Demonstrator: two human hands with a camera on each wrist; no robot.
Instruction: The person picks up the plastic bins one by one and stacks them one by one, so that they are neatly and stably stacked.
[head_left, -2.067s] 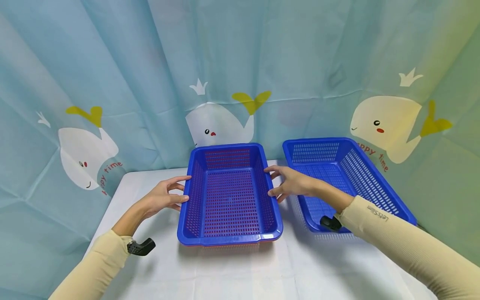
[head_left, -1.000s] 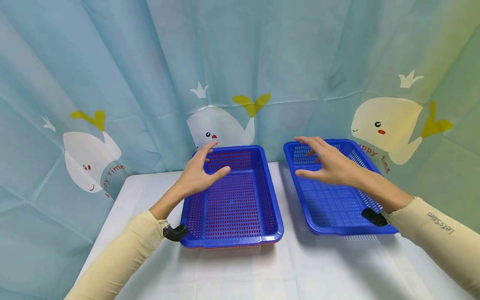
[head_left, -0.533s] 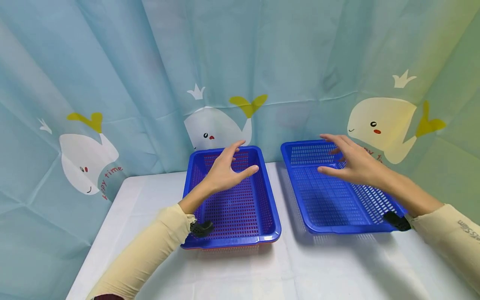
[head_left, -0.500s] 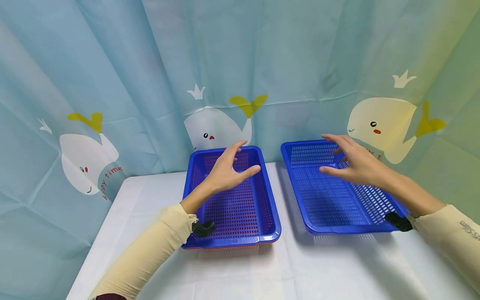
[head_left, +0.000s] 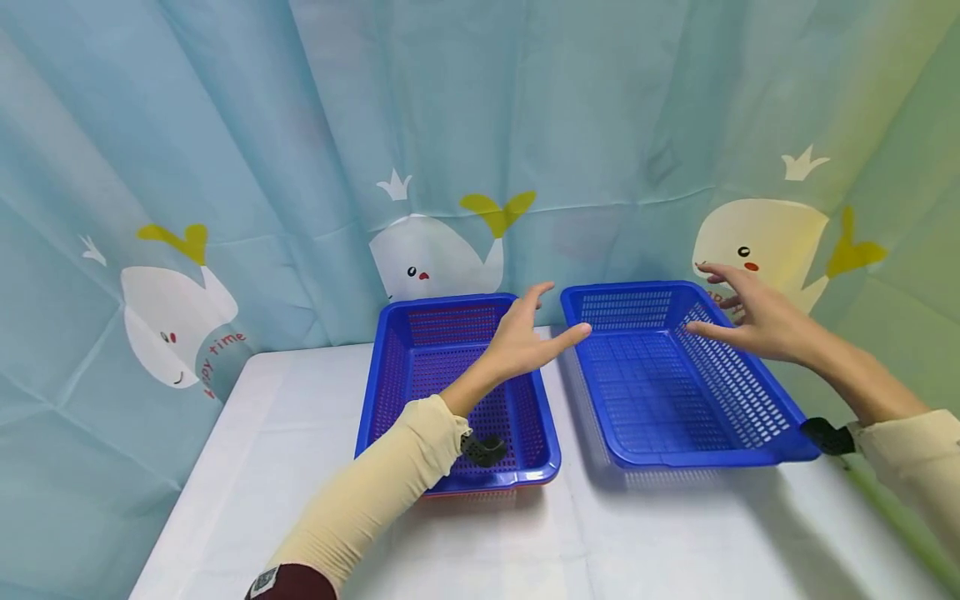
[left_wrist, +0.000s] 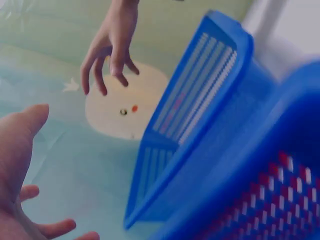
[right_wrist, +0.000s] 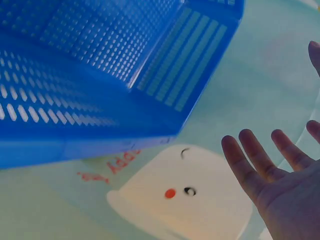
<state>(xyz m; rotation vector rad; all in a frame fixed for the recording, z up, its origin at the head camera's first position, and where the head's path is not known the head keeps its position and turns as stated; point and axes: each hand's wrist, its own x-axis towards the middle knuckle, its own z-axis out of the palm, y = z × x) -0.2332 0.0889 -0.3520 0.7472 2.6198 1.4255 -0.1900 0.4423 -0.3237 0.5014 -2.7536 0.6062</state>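
Left hand [head_left: 517, 337] hovers at about 2 o'clock over the left-hand stack, fingers and thumb spread wide, holding nothing. Right hand [head_left: 761, 321] floats at 2 o'clock of the right-hand basket, also spread wide, nothing held; wrist views show gaps to the plastic.

Risks, my judgement: black wrist camera [head_left: 483, 450] on the left arm sits low over the stack, so could snag a rim if that arm sweeps sideways. Right basket looks near the table's 4 o'clock edge; a bump toward 3 o'clock might leave it overhanging. Uneven grip at opposite rims would likely tip it.

Containers: right one is a blue rectangular slotted plastic basket [head_left: 712, 459], upright on the white-covered table [head_left: 247, 450], nothing seen inside. At its 9 o'clock, just beside, a second blue rectangular perforated plastic basket [head_left: 372, 392], upright, apparently nested in a red plastic basket [head_left: 487, 493]: red shows through holes and under the 6 o'clock rim. No loose contents visible in the top one, though forearm hides part of its floor.
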